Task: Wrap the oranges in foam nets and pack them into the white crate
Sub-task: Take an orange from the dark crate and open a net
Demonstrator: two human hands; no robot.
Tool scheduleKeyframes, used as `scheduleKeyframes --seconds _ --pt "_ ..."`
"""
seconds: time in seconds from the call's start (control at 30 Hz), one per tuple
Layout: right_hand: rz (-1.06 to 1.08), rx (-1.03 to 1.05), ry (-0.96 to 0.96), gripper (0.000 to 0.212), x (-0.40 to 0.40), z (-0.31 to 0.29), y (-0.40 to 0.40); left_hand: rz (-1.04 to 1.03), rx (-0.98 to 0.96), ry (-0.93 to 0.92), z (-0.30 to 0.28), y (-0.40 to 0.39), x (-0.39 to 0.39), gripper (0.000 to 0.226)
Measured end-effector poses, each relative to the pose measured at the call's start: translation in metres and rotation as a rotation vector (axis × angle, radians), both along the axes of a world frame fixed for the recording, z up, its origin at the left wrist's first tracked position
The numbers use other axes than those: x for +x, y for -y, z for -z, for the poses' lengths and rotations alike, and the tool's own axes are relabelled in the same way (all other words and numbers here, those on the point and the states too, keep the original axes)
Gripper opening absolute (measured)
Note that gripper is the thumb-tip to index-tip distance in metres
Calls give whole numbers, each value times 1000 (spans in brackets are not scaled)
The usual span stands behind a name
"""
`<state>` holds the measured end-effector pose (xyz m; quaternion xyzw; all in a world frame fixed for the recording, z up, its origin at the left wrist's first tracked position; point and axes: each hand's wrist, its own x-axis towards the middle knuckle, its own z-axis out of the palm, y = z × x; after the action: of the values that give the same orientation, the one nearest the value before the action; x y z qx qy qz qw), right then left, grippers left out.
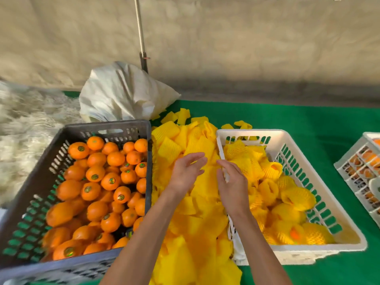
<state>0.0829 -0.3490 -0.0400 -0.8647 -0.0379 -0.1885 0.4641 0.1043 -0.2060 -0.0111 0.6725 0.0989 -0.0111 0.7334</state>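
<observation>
Bare round oranges [96, 190] heaped in grey slatted plastic crate [39, 182] left of left hand [185, 173]. Yellow foam nets [197, 219] piled beneath both hands, within reach. White plastic crate [320, 204], part-filled with netted fruit, beside right hand [232, 186]. Both hands relaxed, fingers loose, holding nothing.

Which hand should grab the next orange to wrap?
Probably the left hand. It is open, holds nothing, and hovers over the foam nets right beside the dark crate of bare oranges. The right hand, also open, sits by the white crate, farther from them.
</observation>
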Motion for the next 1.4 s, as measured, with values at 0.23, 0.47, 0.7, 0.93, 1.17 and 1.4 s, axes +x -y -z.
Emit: scheduleKeyframes --seconds 0.23,0.47,0.7,0.93,1.17,1.4 --pt "-287 -215 -379 33 -1 45 -72 -180 29 55 7 -107 -28 21" --pt "-406 -599 -595 42 -11 101 -106 -290 -39 28 21 -159 -47 24" --pt "-225 -465 -455 38 -12 80 -113 -333 -62 -10 28 -172 -61 27" --pt "-204 -48 147 21 -23 -1 -161 -356 -193 -88 5 -198 -79 37" --pt "-593 9 87 21 -50 -5 -257 -398 -109 -14 5 -246 -123 25" --pt "-607 195 -289 21 -54 -3 -296 -346 -76 37 15 -285 -149 23"
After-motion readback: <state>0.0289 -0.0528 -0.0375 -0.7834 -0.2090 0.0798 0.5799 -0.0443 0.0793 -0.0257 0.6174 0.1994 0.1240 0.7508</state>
